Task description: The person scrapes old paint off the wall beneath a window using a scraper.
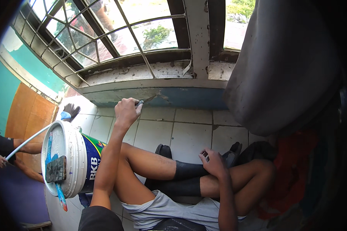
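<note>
Crossed legs (173,173) support the loose right hand (214,163); left hand (126,111) grips a scraper (146,101) against the wall.

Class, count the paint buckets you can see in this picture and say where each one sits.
1. A white paint bucket stands on the tiled floor beside the person's left arm, with a paint-smeared tool resting across its rim. Others may be hidden outside the view.

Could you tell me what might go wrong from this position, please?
1. The left hand presses a scraper against the flaking blue wall; a slip could gouge the plaster or skin the knuckles.
2. The paint bucket stands close to the left elbow, a flat tool balanced on its rim; a backward stroke might topple it.
</note>
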`<state>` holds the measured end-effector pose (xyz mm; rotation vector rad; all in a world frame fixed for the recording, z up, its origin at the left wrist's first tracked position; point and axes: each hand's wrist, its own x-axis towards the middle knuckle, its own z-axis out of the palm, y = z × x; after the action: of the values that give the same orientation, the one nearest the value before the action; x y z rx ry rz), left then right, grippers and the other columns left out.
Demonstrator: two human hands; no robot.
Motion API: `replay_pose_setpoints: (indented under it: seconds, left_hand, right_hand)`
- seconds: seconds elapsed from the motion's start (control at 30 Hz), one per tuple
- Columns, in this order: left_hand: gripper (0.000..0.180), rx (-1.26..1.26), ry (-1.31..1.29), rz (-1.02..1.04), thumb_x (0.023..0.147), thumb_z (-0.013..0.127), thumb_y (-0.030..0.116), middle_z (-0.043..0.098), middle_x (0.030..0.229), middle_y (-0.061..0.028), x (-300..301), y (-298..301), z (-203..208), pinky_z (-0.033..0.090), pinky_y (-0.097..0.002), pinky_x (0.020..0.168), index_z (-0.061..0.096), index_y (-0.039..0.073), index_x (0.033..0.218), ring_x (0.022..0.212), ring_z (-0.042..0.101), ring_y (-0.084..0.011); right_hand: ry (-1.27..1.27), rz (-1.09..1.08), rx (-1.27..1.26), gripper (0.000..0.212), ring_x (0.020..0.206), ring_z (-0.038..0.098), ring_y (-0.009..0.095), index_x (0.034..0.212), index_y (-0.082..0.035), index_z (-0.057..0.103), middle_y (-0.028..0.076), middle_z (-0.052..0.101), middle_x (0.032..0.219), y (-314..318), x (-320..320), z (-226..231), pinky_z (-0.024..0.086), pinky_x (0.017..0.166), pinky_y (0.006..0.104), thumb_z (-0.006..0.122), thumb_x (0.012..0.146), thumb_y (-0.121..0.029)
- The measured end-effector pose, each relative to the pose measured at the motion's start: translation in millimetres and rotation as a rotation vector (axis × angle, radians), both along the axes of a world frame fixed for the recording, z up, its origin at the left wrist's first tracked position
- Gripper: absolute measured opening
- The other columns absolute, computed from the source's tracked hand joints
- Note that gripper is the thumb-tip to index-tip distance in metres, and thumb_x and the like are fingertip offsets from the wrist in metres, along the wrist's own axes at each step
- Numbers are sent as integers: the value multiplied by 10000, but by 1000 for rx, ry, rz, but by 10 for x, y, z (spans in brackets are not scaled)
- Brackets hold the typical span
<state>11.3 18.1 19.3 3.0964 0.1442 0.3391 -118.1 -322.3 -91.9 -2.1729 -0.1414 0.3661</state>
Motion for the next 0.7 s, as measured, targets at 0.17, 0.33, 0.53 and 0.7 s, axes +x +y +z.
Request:
replay_pose_setpoints:
  seconds: [0.17,0.33,0.53,0.7]
  left_hand:
    - [243,4,10,6,843,721,333,730,823,-135,-23,-6,-58,565,-416,757,784,136,969,779,706,-336]
    - [237,42,2,-24,845,716,345,718,804,-146,105,50,-44,563,-426,725,781,128,915,766,705,-336]
    - [228,85,-24,-4,850,703,311,711,782,-157,32,-8,-78,570,-414,686,753,99,782,758,715,-317]
    - [161,82,-43,1,839,667,185,720,774,-147,34,-152,-137,588,-381,662,744,95,729,759,732,-302]
  right_hand:
    - [13,-3,-17,186,880,668,384,971,-25,641,207,685,916,53,18,87,520,782,444,643,899,-197]
    - [-19,12,5,165,825,677,325,959,-3,659,177,694,877,68,21,15,520,742,394,665,891,-153]
    - [-15,42,-14,171,827,674,349,961,-3,652,197,685,898,174,84,78,518,754,414,646,894,-160]
    - [6,89,-38,167,767,684,302,961,6,653,191,689,890,137,125,-21,523,725,387,652,896,-149]
